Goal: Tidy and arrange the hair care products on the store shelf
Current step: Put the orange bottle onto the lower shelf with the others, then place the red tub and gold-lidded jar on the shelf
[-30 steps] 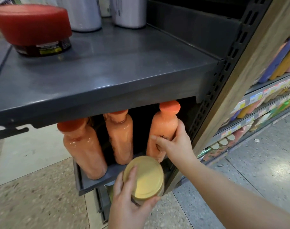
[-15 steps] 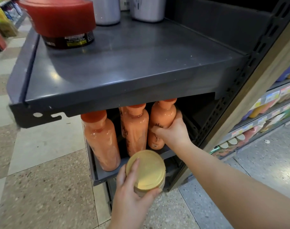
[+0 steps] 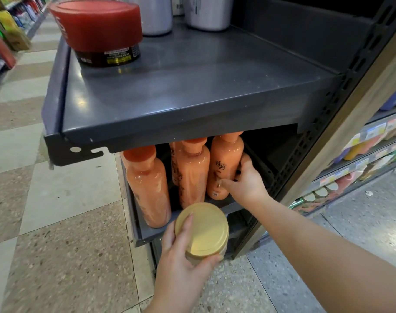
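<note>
Several orange bottles stand on the lower dark shelf [image 3: 232,205]. My right hand [image 3: 245,180] grips the rightmost orange bottle [image 3: 225,163] low on its right side, thumb across its front. Beside it stands a middle orange bottle [image 3: 192,170], and a left orange bottle [image 3: 147,184] leans at the shelf's front edge. My left hand [image 3: 181,267] holds a jar with a gold lid [image 3: 202,231] in front of and below that shelf, index finger lying on the lid.
The upper grey shelf [image 3: 192,86] carries a red-lidded tub [image 3: 100,30] at its left and two pale containers [image 3: 206,12] at the back. A perforated upright [image 3: 316,141] and wooden panel stand to the right. Stocked shelves [image 3: 373,154] lie further right.
My right hand has slid the rightmost bottle back and closer to the middle bottle. The view has shifted left and up. The jar stays in my left hand.
</note>
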